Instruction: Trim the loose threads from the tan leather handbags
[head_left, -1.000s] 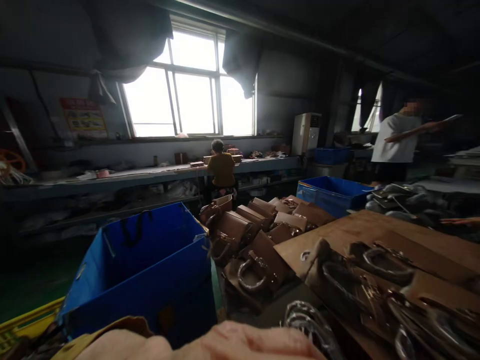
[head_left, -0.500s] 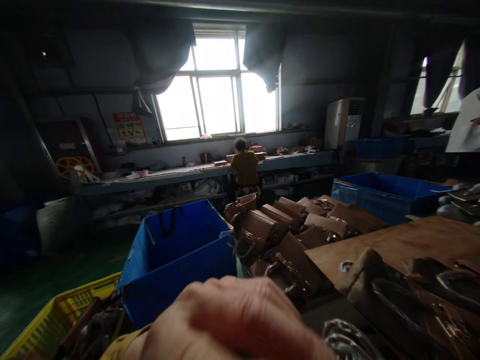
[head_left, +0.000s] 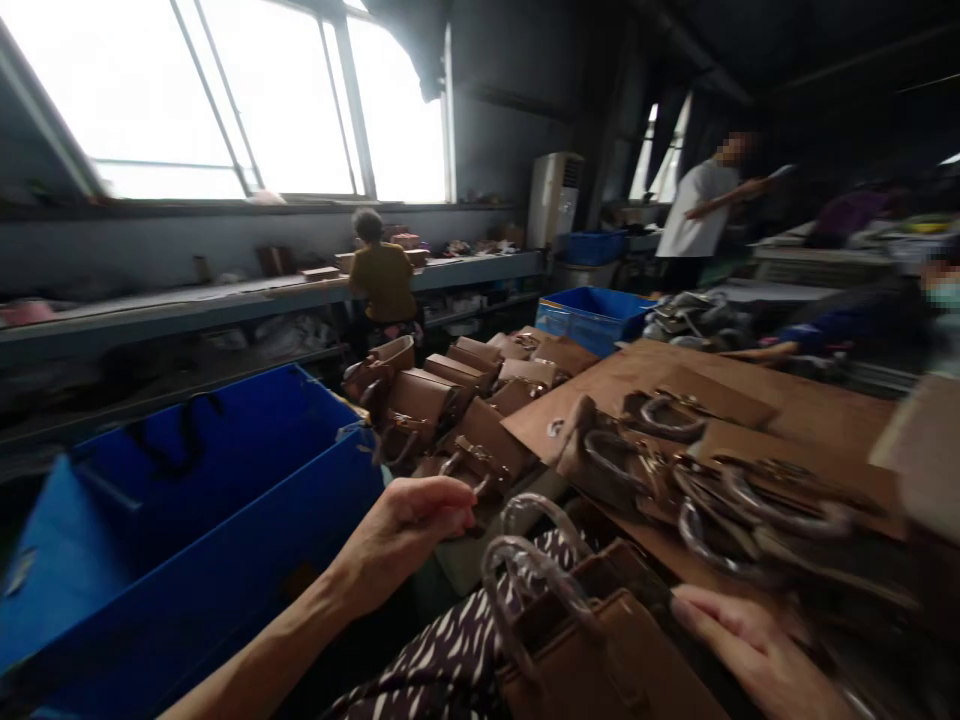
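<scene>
A brown handbag (head_left: 600, 640) with two plastic-wrapped handles stands in my lap, over patterned black-and-white cloth. My right hand (head_left: 757, 640) is at its right edge, fingers closed against the bag's side. To the left of the handles, my left hand (head_left: 424, 515) is raised with its fingers curled into a pinch. Whether anything small is in that pinch I cannot make out. Just beyond it lies a pile of brown handbags (head_left: 420, 400) with metal fittings.
A large blue bin (head_left: 247, 560) stands at my left. On the right, a brown table (head_left: 817, 390) carries several handbags (head_left: 795, 480) with wrapped handles. A person in a mustard top (head_left: 384, 280) sits at the window bench; another in a white shirt (head_left: 697, 210) stands farther right.
The view has swung right and down. The blurred hand close to the camera is gone; both hands and the handbag in my lap now show. The yellow crate has left the view.
</scene>
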